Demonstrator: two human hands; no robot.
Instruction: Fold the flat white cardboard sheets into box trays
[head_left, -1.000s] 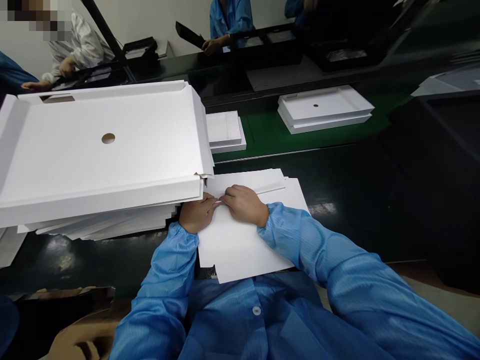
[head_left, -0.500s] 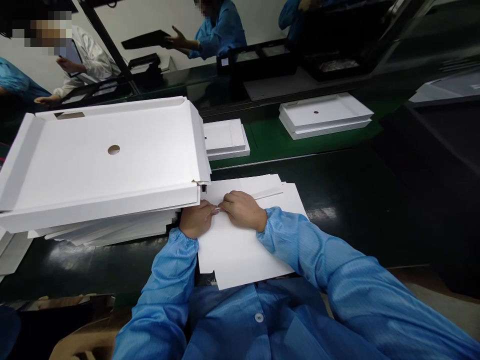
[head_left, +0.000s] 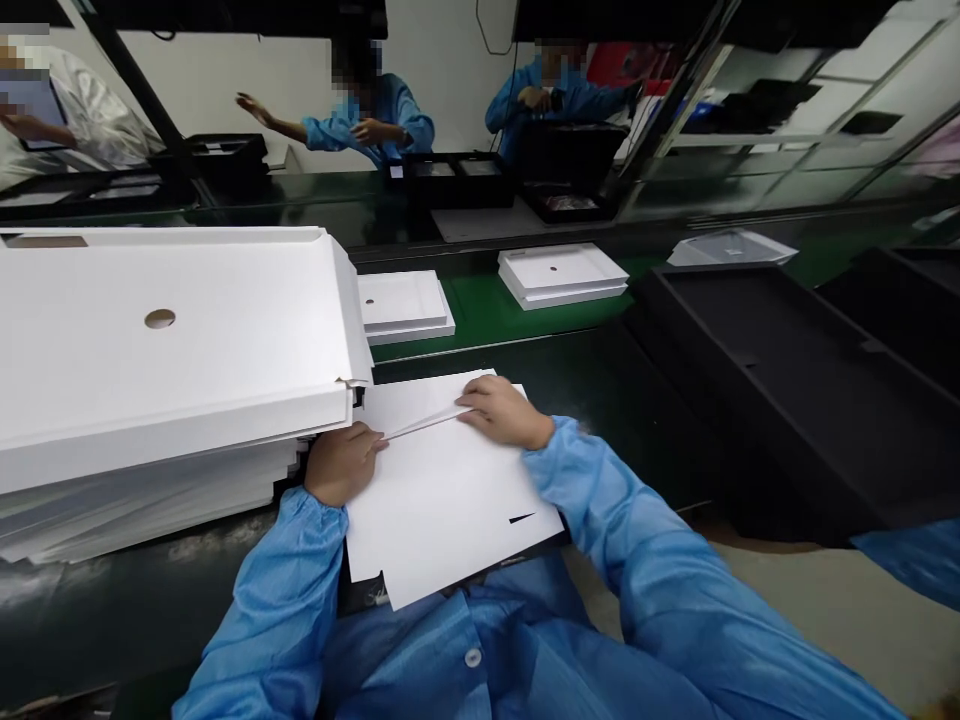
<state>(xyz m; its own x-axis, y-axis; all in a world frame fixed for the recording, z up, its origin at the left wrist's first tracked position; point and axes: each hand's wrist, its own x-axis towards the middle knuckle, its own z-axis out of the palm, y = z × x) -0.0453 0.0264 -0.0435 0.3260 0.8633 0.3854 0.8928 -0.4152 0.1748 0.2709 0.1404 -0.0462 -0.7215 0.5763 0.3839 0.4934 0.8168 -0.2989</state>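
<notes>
Both forearms reached forward over the desk [head_left: 592,385], elbows bent and palms turned down. The left hand [head_left: 343,466] had its fingers curled, pinching the left end of a raised fold on the white sheet [head_left: 442,500]; the right hand [head_left: 504,410] pinched the same fold farther right, between thumb and fingers. The sheet lay on the desk beneath and between both hands, its broad part toward the near side. At left, a large white tray [head_left: 247,320] with a round hole sat above stacked sheets [head_left: 172,490]. Smaller white trays [head_left: 562,268] stood farther away.
</notes>
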